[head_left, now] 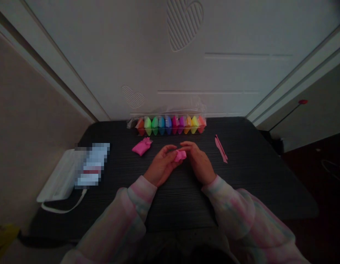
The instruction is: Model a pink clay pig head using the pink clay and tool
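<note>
Seemingly unfinished, a pink lump (pixel 181 156) sat mid-frame in the grip of the left hand (pixel 162 165), that of the right hand (pixel 199 161) unclear; above, colored packets (pixel 168 125) lay bagged, apparently unused.

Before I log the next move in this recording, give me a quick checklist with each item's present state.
1. Pink piece held in the left hand: ok.
2. Right hand touching the pink piece: cannot tell; its fingers are close.
3. Pink packet apart from the hands: ok.
4. Thin pink tools apart from the right hand: ok.
5. Coloured packets in a row beyond the hands: ok.
6. White cable apart from the left sleeve: ok.
</note>
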Available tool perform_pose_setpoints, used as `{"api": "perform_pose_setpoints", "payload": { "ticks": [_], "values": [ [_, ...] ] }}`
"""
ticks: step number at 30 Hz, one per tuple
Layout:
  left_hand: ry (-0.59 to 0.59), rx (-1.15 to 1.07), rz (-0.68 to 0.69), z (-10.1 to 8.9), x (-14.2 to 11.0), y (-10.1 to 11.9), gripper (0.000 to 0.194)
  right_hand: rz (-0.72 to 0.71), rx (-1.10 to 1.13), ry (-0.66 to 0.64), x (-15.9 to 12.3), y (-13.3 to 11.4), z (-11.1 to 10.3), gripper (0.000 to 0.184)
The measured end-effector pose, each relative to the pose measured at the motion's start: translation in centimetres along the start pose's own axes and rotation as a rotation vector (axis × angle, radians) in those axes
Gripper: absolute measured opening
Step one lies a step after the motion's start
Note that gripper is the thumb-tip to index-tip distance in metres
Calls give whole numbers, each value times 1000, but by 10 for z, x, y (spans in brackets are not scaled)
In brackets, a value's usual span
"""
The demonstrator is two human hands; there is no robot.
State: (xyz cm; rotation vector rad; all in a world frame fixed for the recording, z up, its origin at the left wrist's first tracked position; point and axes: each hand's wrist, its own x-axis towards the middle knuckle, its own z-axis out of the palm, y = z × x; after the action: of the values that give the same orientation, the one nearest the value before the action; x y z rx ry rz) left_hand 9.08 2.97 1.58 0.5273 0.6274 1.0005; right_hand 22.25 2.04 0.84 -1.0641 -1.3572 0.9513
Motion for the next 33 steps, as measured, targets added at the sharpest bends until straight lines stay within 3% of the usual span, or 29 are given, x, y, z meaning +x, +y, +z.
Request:
{"api": "perform_pose_setpoints", "payload": {
  "ticks": [4,7,10,15,20,22,26,30,33],
  "values": [
    [-41,-49,-10,-1,1,0,26,-56,-148,-49,-1,-4,0,17],
    [-83,-33,-82,-2,1,0,22,-65,-180,-55,-1,-3,0,15],
    [-46,12,-110,-3,2,0,17,-63,-187,-39,0,0,-1,12],
    [72,75,-24,-2,3,2,17,-132,-232,-28,-2,-1,-2,15],
    [100,16,14,-3,4,2,7,-288,-408,-70,-3,-6,1,22],
    [98,-62,-27,-4,5,2,6,-343,-477,-57,-3,-5,3,21],
    [52,-194,-180,-4,9,2,31,-438,-607,-45,-5,-1,8,17],
    [95,-182,-173,-2,9,-1,31,-453,-618,-146,-10,-4,10,26],
    [114,-103,-144,-3,7,2,25,-436,-570,-75,-11,-8,8,30]
  ]
}}
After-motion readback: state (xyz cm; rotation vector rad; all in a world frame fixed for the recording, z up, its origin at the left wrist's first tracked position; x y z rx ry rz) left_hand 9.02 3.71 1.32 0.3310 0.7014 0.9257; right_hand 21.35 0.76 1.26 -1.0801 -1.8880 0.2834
